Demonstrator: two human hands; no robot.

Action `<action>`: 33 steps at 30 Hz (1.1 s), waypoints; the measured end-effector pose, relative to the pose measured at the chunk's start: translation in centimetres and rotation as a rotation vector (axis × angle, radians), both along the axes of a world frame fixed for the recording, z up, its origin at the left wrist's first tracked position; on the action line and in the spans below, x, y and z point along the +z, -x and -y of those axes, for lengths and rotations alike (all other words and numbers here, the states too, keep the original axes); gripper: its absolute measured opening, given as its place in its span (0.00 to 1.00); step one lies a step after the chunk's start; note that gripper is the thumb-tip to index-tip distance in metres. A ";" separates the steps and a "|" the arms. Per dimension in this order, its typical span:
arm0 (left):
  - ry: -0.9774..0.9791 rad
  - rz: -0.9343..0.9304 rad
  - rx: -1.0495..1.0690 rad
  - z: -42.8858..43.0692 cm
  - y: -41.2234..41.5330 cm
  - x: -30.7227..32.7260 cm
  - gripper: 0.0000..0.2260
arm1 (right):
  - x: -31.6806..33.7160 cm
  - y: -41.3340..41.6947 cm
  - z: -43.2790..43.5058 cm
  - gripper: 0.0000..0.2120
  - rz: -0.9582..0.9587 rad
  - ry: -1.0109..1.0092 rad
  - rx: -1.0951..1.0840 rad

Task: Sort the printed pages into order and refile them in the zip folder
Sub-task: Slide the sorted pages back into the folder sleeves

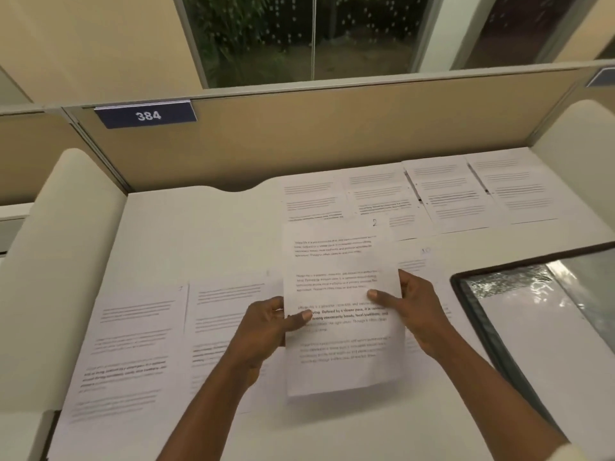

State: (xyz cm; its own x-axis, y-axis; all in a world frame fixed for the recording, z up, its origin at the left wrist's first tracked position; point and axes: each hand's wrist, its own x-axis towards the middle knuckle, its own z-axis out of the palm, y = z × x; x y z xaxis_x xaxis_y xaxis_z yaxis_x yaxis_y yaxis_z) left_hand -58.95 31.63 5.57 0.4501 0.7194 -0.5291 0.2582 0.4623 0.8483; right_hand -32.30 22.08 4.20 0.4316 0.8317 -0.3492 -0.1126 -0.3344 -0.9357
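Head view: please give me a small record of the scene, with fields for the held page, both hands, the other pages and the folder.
held page: held above the desk, marked 2 at top right
left hand: pinches its left edge
right hand: pinches its right edge
other pages: spread in rows on the desk
zip folder: flat on the desk, at the right

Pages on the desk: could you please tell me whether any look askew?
Nothing looks damaged. The back-row pages overlap one another and sit tilted, most at the right end. The left hand and right hand hold a sheet marked 2.
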 end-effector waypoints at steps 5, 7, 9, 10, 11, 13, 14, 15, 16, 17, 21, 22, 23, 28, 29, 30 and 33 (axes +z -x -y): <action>-0.037 -0.099 0.148 4.2 -6.3 -0.3 0.08 | -0.1 -4.4 4.7 0.17 0.072 -0.044 -0.067; -0.098 -0.132 0.152 5.9 -8.8 -0.3 0.08 | -0.3 -6.7 6.7 0.15 0.076 -0.062 -0.100; -0.154 -0.141 0.165 7.9 -11.2 0.0 0.08 | -0.3 -9.2 8.7 0.12 0.097 -0.074 -0.124; -0.172 -0.140 0.172 9.0 -12.4 0.2 0.08 | -0.4 -10.6 9.8 0.12 0.108 -0.073 -0.132; -0.186 -0.136 0.175 10.1 -13.7 0.3 0.08 | -0.3 -12.0 10.8 0.11 0.109 -0.075 -0.141; -0.213 -0.137 0.179 12.5 -16.3 0.6 0.07 | -0.1 -14.7 12.9 0.10 0.092 -0.087 -0.154; -0.227 -0.142 0.184 13.5 -17.6 0.6 0.07 | 0.0 -15.9 13.9 0.10 0.090 -0.093 -0.153; -0.236 -0.144 0.191 14.5 -18.8 0.7 0.07 | 0.1 -17.2 14.8 0.09 0.098 -0.095 -0.149; -0.242 -0.140 0.196 15.5 -20.1 0.7 0.07 | 0.2 -18.5 15.7 0.09 0.110 -0.098 -0.143; -0.244 -0.137 0.196 16.4 -21.3 0.7 0.07 | 0.2 -19.8 16.5 0.09 0.119 -0.098 -0.139; -0.232 -0.143 0.184 19.0 -25.2 0.4 0.08 | 0.0 -24.2 18.7 0.10 0.138 -0.089 -0.124; -0.239 -0.152 0.177 19.5 -25.9 0.3 0.08 | 0.0 -25.2 19.0 0.09 0.138 -0.087 -0.122; -0.250 -0.161 0.174 19.9 -26.7 0.2 0.09 | 0.0 -26.2 19.1 0.09 0.141 -0.085 -0.118; -0.308 -0.221 0.183 20.3 -29.6 -0.1 0.08 | -0.1 -29.9 18.7 0.06 0.157 -0.065 -0.077; -0.317 -0.235 0.187 20.1 -30.1 -0.2 0.08 | -0.2 -30.5 18.4 0.06 0.153 -0.059 -0.068; -0.327 -0.245 0.193 19.8 -30.7 -0.4 0.09 | -0.3 -31.1 18.1 0.07 0.151 -0.053 -0.062; -0.322 -0.234 0.202 18.9 -32.5 -1.0 0.07 | -0.4 -32.9 17.1 0.06 0.175 -0.036 -0.035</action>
State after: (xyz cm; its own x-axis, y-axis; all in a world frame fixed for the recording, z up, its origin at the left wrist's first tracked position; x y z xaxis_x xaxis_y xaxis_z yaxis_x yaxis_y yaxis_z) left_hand -26.41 12.77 4.59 0.1782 0.9255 -0.3342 0.3916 0.2449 0.8870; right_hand 0.56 4.99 3.82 0.5120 0.8259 -0.2362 0.0424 -0.2990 -0.9533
